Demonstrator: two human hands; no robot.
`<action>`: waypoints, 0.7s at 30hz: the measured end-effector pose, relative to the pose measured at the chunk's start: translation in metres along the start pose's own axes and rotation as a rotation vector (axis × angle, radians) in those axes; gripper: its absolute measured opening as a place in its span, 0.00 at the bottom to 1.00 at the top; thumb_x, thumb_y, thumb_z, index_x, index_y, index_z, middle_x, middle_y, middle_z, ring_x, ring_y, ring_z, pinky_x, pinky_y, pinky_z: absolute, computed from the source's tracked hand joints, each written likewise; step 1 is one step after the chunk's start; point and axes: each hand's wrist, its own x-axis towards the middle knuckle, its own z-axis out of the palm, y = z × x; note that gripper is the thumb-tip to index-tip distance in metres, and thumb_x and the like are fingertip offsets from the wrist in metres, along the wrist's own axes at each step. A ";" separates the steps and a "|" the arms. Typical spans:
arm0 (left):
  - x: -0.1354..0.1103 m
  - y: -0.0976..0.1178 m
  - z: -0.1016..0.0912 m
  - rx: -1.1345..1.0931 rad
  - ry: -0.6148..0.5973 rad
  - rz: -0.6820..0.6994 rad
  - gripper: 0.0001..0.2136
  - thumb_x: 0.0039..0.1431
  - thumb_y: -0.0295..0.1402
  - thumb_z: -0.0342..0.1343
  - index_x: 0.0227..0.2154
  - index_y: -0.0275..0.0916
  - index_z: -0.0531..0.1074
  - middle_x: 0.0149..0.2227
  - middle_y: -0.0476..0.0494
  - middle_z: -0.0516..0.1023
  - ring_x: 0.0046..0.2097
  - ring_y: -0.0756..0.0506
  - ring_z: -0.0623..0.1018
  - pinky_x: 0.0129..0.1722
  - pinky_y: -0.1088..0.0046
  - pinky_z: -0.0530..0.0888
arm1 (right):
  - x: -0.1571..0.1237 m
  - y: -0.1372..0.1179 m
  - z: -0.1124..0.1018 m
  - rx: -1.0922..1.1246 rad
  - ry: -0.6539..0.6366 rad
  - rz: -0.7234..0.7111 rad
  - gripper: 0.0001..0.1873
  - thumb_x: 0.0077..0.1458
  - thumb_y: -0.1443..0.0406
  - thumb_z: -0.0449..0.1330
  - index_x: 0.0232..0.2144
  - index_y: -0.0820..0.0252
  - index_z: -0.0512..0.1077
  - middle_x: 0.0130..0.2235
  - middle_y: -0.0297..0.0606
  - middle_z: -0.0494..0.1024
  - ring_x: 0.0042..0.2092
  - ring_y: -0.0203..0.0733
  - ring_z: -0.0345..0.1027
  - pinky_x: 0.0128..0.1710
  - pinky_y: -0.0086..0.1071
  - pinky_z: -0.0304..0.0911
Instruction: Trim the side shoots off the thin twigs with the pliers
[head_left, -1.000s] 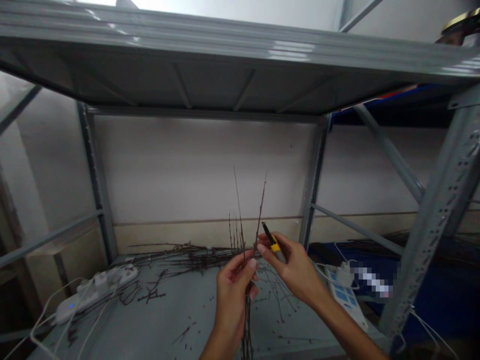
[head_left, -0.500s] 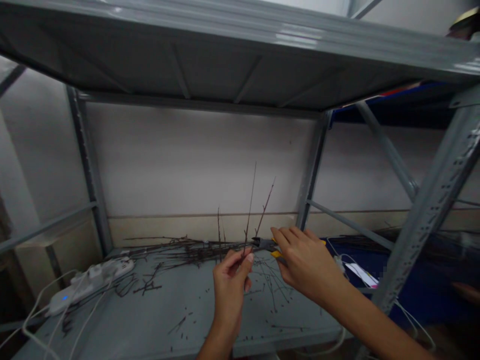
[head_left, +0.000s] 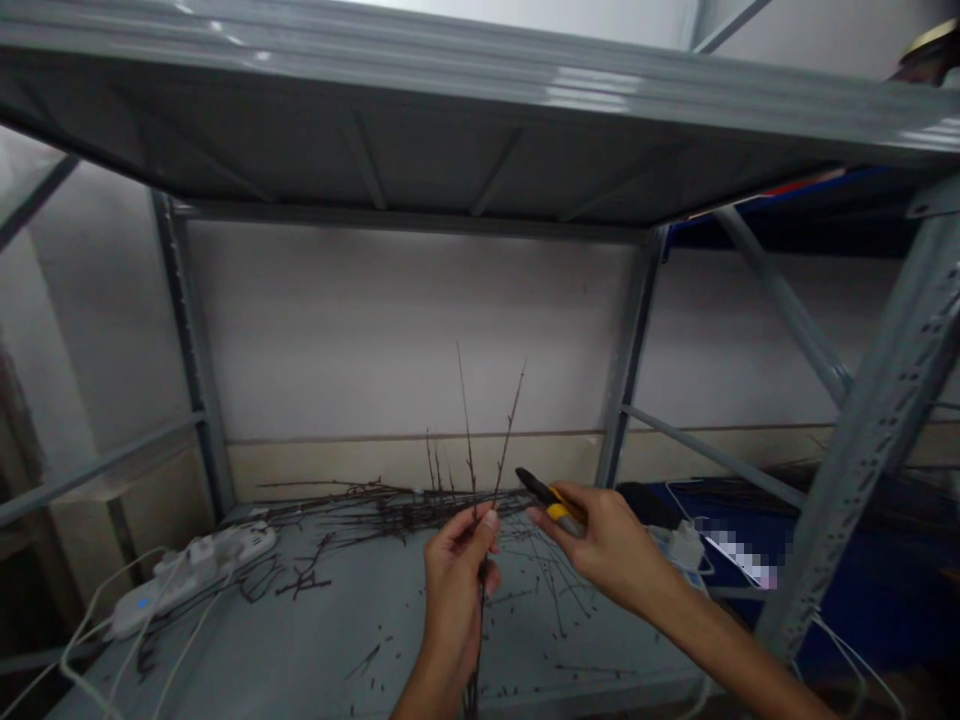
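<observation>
My left hand (head_left: 463, 565) is closed around a few thin dark twigs (head_left: 470, 462), pinching them between thumb and fingers. Their tips fan upward against the wall, and the lower stems run down past my wrist. To the right, my right hand (head_left: 600, 535) grips black-and-yellow pliers (head_left: 546, 495), perhaps side cutters. The tool's dark jaws point up and left, a little apart from the twigs; they look closed. Behind both hands a pile of long dark twigs (head_left: 405, 515) lies across the grey shelf (head_left: 300, 650).
A white power strip (head_left: 191, 575) with plugs and cables lies at the left. Short cut bits and loose twigs (head_left: 551, 580) are scattered over the shelf. An upper shelf (head_left: 465, 100) hangs overhead; a metal post (head_left: 877, 400) rises at right, near a white charger (head_left: 684, 545).
The pliers have moved away from the twigs, and their jaws have turned upward. The held twigs have swung left at their tips, with their lower stems now showing below my left hand.
</observation>
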 end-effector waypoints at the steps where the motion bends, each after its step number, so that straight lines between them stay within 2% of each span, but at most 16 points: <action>1: 0.000 0.001 0.000 -0.018 -0.012 -0.015 0.19 0.50 0.43 0.71 0.39 0.34 0.82 0.31 0.45 0.71 0.28 0.52 0.66 0.16 0.84 0.59 | 0.002 0.000 0.002 0.172 0.011 0.034 0.12 0.60 0.55 0.60 0.35 0.56 0.77 0.35 0.39 0.83 0.38 0.49 0.77 0.39 0.38 0.67; 4: -0.004 0.001 0.002 -0.045 -0.074 -0.056 0.19 0.48 0.44 0.71 0.38 0.34 0.82 0.30 0.46 0.70 0.27 0.53 0.65 0.15 0.83 0.58 | 0.012 -0.006 0.007 0.562 0.042 0.117 0.19 0.57 0.51 0.63 0.42 0.58 0.77 0.42 0.42 0.82 0.44 0.49 0.76 0.45 0.39 0.68; 6: -0.006 0.000 0.004 -0.053 -0.119 -0.076 0.20 0.48 0.45 0.71 0.38 0.34 0.82 0.28 0.48 0.68 0.26 0.53 0.63 0.14 0.83 0.57 | 0.019 -0.012 0.009 0.677 0.070 0.142 0.20 0.54 0.51 0.65 0.41 0.60 0.77 0.39 0.41 0.82 0.41 0.48 0.75 0.43 0.38 0.68; 9: -0.007 -0.002 0.005 -0.061 -0.128 -0.095 0.21 0.47 0.46 0.71 0.38 0.34 0.81 0.26 0.49 0.67 0.25 0.54 0.62 0.14 0.84 0.56 | 0.027 -0.021 0.010 0.723 0.104 0.129 0.17 0.51 0.52 0.67 0.35 0.60 0.76 0.33 0.38 0.79 0.38 0.45 0.73 0.39 0.36 0.67; 11: -0.006 -0.002 0.005 -0.069 -0.111 -0.101 0.23 0.46 0.47 0.72 0.38 0.34 0.81 0.26 0.49 0.67 0.25 0.54 0.63 0.14 0.84 0.57 | 0.030 -0.026 0.008 0.735 0.100 0.109 0.16 0.50 0.53 0.68 0.33 0.59 0.76 0.33 0.38 0.79 0.38 0.46 0.73 0.40 0.36 0.66; 15: -0.004 -0.001 0.002 -0.080 -0.114 -0.119 0.24 0.44 0.48 0.73 0.38 0.34 0.81 0.26 0.49 0.67 0.25 0.54 0.62 0.13 0.84 0.56 | 0.036 -0.030 -0.001 0.790 0.149 0.115 0.19 0.51 0.52 0.67 0.38 0.60 0.76 0.39 0.43 0.81 0.42 0.49 0.73 0.40 0.37 0.65; 18: -0.006 -0.002 0.002 -0.078 -0.111 -0.134 0.24 0.42 0.48 0.74 0.36 0.34 0.81 0.25 0.50 0.66 0.23 0.55 0.62 0.13 0.85 0.55 | 0.043 -0.030 -0.011 0.805 0.240 0.142 0.21 0.50 0.51 0.68 0.39 0.60 0.75 0.37 0.44 0.81 0.38 0.46 0.72 0.34 0.35 0.62; 21: -0.011 -0.002 0.006 -0.068 -0.084 -0.113 0.24 0.39 0.48 0.74 0.34 0.33 0.82 0.24 0.49 0.68 0.23 0.54 0.64 0.12 0.85 0.56 | 0.049 -0.030 -0.020 0.796 0.246 0.122 0.19 0.49 0.53 0.69 0.37 0.60 0.75 0.35 0.42 0.80 0.33 0.41 0.68 0.30 0.33 0.59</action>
